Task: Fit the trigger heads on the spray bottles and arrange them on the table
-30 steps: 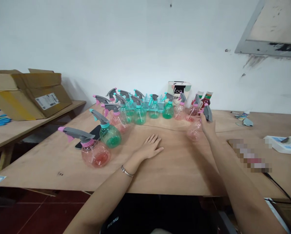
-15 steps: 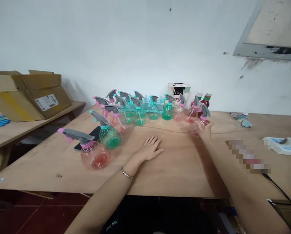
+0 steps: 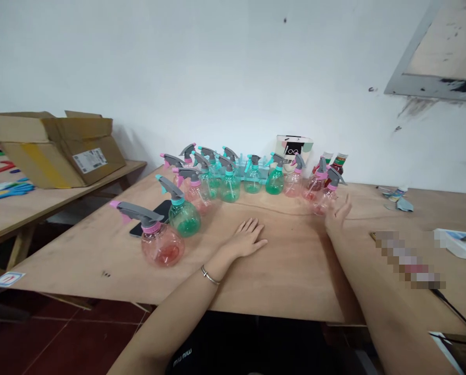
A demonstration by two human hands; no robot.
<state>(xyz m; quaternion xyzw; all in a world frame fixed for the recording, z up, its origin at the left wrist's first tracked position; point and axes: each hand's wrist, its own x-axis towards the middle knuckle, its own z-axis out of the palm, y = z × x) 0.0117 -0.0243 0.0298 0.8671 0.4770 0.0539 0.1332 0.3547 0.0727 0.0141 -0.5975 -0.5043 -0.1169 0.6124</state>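
Note:
My left hand lies palm down on the wooden table with its fingers spread, holding nothing. On the right, my right hand is just beside a clear pink spray bottle with a grey and pink trigger head. Its visible fingers are apart and not wrapped round the bottle; whether any of them touches it, I cannot tell. Several pink and green spray bottles stand upright in a curved row. A large pink spray bottle is at the near left end, beside a green one.
A dark phone lies behind the left bottles. Sauce bottles and a printed carton stand by the wall. A blurred-out object with a cable and a white tray are rightward. An open cardboard box sits on the left table.
The fingers of my right hand have opened and come away from the pink spray bottle at the right end. My left hand stays flat. The whole view has shifted slightly left.

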